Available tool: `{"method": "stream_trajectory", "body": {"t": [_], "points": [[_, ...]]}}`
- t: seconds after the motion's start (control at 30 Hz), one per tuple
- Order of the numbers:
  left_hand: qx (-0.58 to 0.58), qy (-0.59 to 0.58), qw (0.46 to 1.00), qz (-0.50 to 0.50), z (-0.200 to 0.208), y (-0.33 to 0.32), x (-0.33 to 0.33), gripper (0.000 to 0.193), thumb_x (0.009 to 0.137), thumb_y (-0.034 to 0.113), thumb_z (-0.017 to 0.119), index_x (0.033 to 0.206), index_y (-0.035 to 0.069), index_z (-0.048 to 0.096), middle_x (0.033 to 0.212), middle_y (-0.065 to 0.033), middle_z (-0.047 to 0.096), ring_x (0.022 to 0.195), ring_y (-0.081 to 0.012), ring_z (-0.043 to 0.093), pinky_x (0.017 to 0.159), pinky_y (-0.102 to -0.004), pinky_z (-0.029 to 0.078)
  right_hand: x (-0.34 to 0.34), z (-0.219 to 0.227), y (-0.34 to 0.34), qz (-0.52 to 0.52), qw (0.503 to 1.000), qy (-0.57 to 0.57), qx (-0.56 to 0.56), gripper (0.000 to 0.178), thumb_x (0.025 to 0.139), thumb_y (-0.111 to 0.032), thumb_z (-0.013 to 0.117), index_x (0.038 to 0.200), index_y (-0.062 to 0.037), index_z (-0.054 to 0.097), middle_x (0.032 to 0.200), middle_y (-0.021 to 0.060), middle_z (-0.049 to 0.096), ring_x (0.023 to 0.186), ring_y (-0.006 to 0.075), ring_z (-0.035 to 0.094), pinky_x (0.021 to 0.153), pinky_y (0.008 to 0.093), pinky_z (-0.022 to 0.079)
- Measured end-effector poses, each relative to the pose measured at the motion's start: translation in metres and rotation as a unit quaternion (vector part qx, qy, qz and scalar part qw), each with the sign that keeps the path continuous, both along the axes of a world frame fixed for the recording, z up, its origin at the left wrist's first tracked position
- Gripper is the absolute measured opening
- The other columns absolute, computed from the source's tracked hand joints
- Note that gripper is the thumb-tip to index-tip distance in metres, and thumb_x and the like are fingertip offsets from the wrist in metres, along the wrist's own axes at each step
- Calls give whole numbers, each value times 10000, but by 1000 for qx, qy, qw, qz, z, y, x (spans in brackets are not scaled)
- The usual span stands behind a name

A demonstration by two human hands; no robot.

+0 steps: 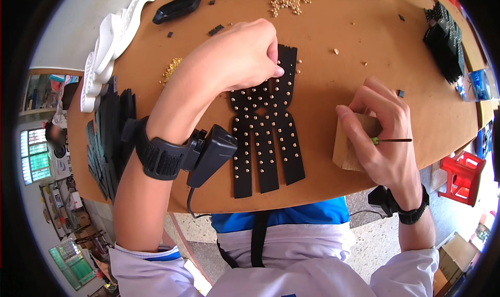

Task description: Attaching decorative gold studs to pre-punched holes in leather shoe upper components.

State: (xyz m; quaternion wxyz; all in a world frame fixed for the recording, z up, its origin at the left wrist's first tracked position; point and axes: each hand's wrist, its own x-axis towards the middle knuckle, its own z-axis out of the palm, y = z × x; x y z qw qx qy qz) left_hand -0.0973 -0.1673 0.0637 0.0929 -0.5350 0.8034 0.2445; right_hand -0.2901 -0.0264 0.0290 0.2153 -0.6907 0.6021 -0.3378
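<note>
A black cut-strap piece, dotted with rows of round gold studs, lies flat in front of me. Its strips spread apart toward the near edge. Over its far end my left hand bends down, thumb and fingertips pinched at the surface beside a stud. What the pinch holds, if anything, is too small to make out. My right hand is wrapped over a pale wooden block to the right of the straps. A thin metal-shafted tool with a green end is tucked in that same hand, its shaft pointing right.
Loose gold studs form a pile at the back; yellow-gold bits lie left of my forearm. Black strips are stacked at the left edge, studded black pieces at the far right. A black case and white soles sit back left.
</note>
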Motion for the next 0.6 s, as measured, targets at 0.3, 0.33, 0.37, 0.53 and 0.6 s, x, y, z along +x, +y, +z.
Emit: {"method": "stream_trajectory", "body": {"t": [0.3,0.33,0.37,0.53,0.6], "points": [[95,101,990,-36,-5,-22,15,244,922,206,748,913,-10,636,781,-53,612,592,-124,591,573,-281,472,1,-2,0,1,1000,-2,-8,262,834,-173,691,702,-12,532,698,102,509,671,289,508,665,397,362],[95,99,990,-36,-5,-22,13,244,922,206,748,913,-10,636,781,-53,612,592,-124,591,573,-281,472,1,-2,0,1,1000,-3,-6,261,833,-171,691,702,-12,532,698,102,509,671,290,508,664,397,362],[81,96,991,-35,-5,-21,12,238,919,191,747,896,-11,624,771,-54,608,581,-126,589,563,-284,469,0,-2,0,2,1000,-6,-6,261,833,-171,691,702,-12,532,698,102,509,671,290,508,664,397,362],[50,56,997,-29,-3,-18,5,222,909,155,746,865,-4,597,772,-62,604,571,-132,587,553,-293,467,2,-2,-1,3,1000,2,-9,264,831,-173,695,702,-13,529,698,103,511,667,293,508,662,399,362],[57,9,998,-25,0,-20,2,220,914,156,742,863,3,592,777,-63,599,576,-138,585,557,-302,471,3,-3,-3,3,1000,-4,-9,266,832,-173,694,701,-12,528,697,104,513,665,294,508,661,400,362]]}}
